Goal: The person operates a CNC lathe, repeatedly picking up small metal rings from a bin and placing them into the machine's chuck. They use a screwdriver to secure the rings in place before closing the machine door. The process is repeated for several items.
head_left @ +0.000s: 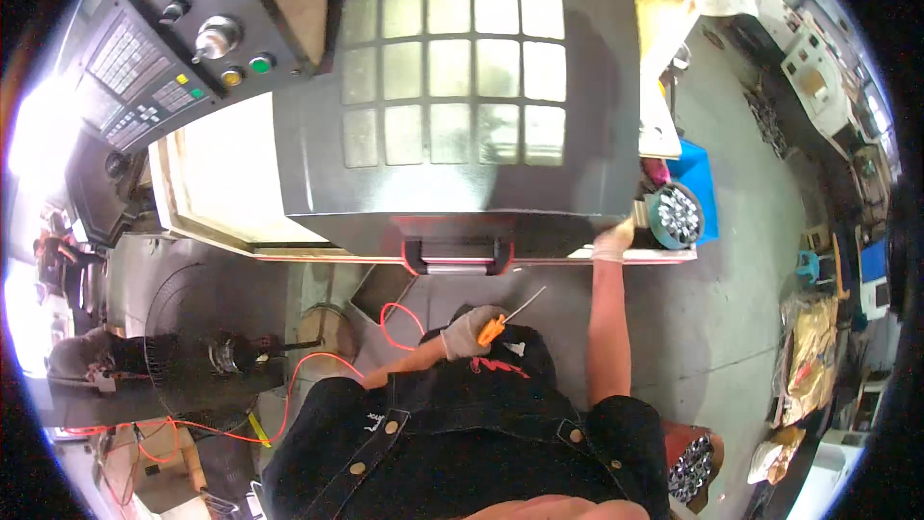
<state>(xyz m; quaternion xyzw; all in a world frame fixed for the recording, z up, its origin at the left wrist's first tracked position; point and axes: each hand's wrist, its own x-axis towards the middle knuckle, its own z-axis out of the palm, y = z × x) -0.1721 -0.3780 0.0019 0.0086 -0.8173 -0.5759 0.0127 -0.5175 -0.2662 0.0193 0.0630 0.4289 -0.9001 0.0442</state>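
Note:
In my gloved left hand (pixel 469 333), held close to my body, is an orange air blow gun (pixel 492 330) with a thin metal nozzle pointing up and right. My right arm stretches forward, and my right hand (pixel 613 240) is at the lower right corner of the dark machine door (pixel 462 195). Its fingers are too small and partly hidden to read. Just right of it, on the ledge, sits a round green container (pixel 655 221) full of shiny metal parts (pixel 678 215). A red-framed door handle (pixel 457 267) lies between my hands.
A control panel (pixel 159 72) with knobs and buttons stands at the upper left. The orange air hose (pixel 294 380) loops across the left side, near a fan (pixel 217 351). A red bin (pixel 685 457) of metal parts stands at lower right, and a blue stool (pixel 807 267) farther right.

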